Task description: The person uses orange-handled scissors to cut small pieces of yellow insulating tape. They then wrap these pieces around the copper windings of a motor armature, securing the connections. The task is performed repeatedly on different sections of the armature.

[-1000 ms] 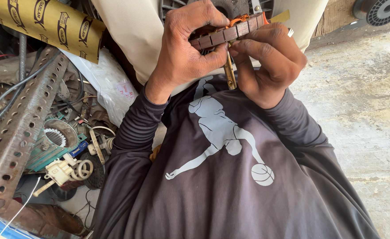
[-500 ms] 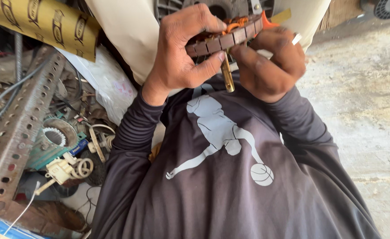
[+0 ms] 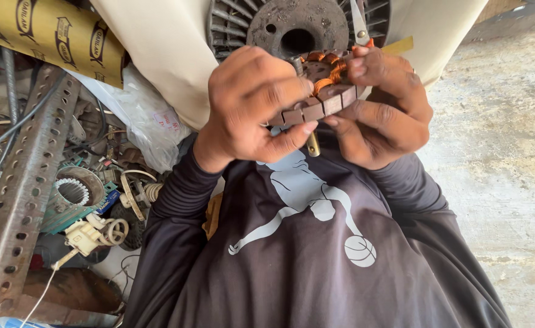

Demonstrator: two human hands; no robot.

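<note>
— While you look down, what have you got up there in front of your chest?

— A round motor stator (image 3: 321,91), brown laminated core with copper windings (image 3: 328,71) on its upper face. I hold it tilted, rim toward me, just in front of a dusty finned fan motor (image 3: 282,24) set in a cream housing (image 3: 170,54).

— How are your 2 hands set?

— My left hand (image 3: 252,106) wraps the left side, fingers (image 3: 261,73) curled over the top and thumb pressed along the lower rim. My right hand (image 3: 383,109) clamps the right side, fingers closed on the core from beneath. Both grips are tight on the stator.

— Anything else in that hand?

— A pair of scissors (image 3: 358,21) pokes up by my right hand; orange handle just shows at the fingers. Whether I grip it, I cannot tell. A brass-coloured shaft (image 3: 313,144) hangs below the stator, between my hands.

— And around you?

— On my left, a perforated steel angle bar (image 3: 21,200), a yellow printed roll (image 3: 48,33), a clear plastic bag (image 3: 137,115), a teal winding part (image 3: 73,194) and a white plug (image 3: 85,235). On my right, bare concrete floor (image 3: 504,170).
</note>
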